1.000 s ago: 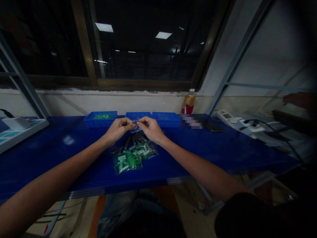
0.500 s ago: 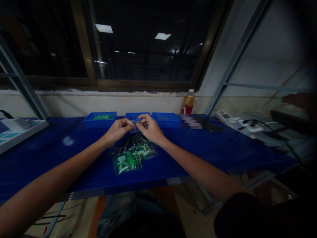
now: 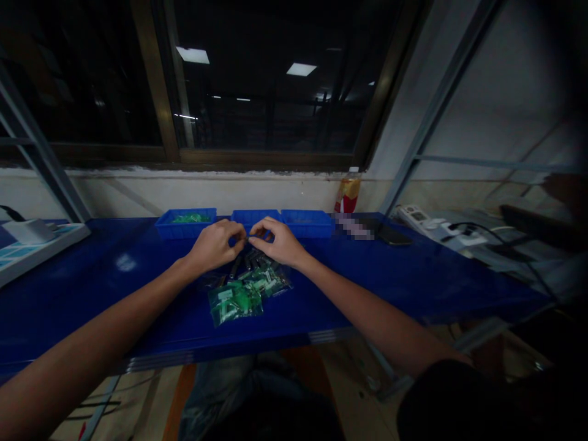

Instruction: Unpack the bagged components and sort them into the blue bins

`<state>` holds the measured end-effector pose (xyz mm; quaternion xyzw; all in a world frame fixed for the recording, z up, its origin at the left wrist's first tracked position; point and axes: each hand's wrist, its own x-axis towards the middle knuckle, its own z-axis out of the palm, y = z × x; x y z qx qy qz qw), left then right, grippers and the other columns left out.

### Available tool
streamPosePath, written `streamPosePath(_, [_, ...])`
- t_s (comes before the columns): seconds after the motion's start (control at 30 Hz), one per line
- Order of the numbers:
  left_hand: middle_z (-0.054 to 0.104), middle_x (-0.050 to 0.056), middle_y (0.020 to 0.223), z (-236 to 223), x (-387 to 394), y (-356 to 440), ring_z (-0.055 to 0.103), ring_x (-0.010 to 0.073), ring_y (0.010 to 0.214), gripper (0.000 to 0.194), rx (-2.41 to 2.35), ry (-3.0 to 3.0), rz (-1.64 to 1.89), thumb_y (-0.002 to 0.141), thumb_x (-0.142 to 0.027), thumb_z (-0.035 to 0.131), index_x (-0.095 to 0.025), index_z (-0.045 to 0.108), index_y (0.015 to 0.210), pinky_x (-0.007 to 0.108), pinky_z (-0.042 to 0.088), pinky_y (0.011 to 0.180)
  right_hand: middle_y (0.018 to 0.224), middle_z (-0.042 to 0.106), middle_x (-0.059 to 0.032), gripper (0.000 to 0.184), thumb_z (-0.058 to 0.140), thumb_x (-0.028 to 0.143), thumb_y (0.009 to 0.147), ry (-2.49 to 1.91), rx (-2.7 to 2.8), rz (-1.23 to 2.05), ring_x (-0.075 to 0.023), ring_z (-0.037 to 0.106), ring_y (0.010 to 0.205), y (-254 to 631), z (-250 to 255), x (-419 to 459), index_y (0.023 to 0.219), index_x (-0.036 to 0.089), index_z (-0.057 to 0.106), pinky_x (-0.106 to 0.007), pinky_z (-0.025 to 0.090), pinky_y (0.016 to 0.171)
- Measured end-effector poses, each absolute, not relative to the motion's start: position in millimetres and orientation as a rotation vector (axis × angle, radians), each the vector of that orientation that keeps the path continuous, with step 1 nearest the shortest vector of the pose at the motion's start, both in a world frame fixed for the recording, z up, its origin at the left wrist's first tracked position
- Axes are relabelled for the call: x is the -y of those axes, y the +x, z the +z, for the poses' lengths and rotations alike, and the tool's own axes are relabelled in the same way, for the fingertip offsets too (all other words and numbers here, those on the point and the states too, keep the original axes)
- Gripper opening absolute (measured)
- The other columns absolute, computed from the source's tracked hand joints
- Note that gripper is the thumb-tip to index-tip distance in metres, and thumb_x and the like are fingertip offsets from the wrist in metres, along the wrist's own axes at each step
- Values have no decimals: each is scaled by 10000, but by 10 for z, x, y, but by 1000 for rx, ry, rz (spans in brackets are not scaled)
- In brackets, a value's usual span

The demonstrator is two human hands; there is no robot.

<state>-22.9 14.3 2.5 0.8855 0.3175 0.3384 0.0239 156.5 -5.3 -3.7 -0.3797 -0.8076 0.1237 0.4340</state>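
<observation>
Above the blue table, my left hand (image 3: 217, 245) and my right hand (image 3: 278, 242) meet with their fingertips almost touching. Each hand is closed in a pinch, thumb against forefinger. What lies between the fingertips is too small and dark to make out. Just below the hands is a group of dark metallic cylinders (image 3: 236, 267), partly covered by my fingers. Nearer to me lie several clear plastic packets (image 3: 236, 300) with green contents and pale labels, overlapping in a heap.
Along the back stand a blue bin (image 3: 184, 231) with green packets, a middle blue bin (image 3: 243, 215) and a right blue bin (image 3: 312, 228). A bottle (image 3: 348, 195) and a dark phone (image 3: 395, 235) are at back right. Power strips (image 3: 43, 248) lie at the left; another person's hand shows far right.
My hands have rolled inward and lowered slightly, fingertips drawn together. The clear, shiny plastic visible between them before is now mostly hidden. At far right, the other person's hand has shifted right.
</observation>
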Motion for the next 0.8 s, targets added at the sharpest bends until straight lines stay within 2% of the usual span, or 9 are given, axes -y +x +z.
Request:
streamPosePath(0.2, [624,22,718,26,-136,-208,561,165,685,142,-976,2544,1097,753,-255,499,-163,607,744,258,391,641,803,553,-15,115,572,226,727,-927,1968,442,-125,522,709,1580,-57,24,833,186,558,-274,417,629])
streamPosePath(0.33, [644,31,762,-25,-213,-194,576,168,702,190,-965,2346,1067,759,-283,493,-159,623,821,263,408,642,685,570,-6,58,543,202,732,-974,1918,415,-114,506,614,1605,-13,-5,761,166,579,-270,405,588])
streamPosePath(0.43, [633,40,779,-77,-296,-218,573,163,702,218,-1007,2317,1086,753,-269,481,-156,596,901,261,420,642,692,589,-16,77,542,218,724,-998,1821,344,-121,518,622,1789,54,-128,751,160,585,-266,408,591])
streamPosePath(0.5, [612,36,756,-99,-337,-253,566,163,691,197,-1099,2412,1057,735,-258,486,-154,564,882,257,418,630,686,576,-7,76,541,219,707,-1038,1634,209,-116,514,613,2019,93,-260,748,161,570,-253,403,581])
streamPosePath(0.6, [598,27,750,-99,-356,-310,565,173,708,119,-1241,2653,854,697,-235,494,-173,543,787,262,412,647,601,524,25,73,545,223,672,-1143,1331,67,-104,486,544,2439,99,-479,713,162,540,-236,391,536])
streamPosePath(0.67, [609,24,763,-83,-339,-332,571,178,723,95,-1279,2754,674,693,-236,489,-184,552,743,262,411,659,572,502,40,94,560,236,654,-1181,1187,95,-102,495,518,2686,60,-604,698,165,516,-227,393,511])
streamPosePath(0.8, [644,24,809,-45,-284,-331,590,180,744,145,-1339,2824,454,718,-260,471,-202,596,762,252,414,652,543,499,51,128,568,250,639,-1271,999,113,-107,519,498,2952,-65,-754,671,177,468,-223,403,500])
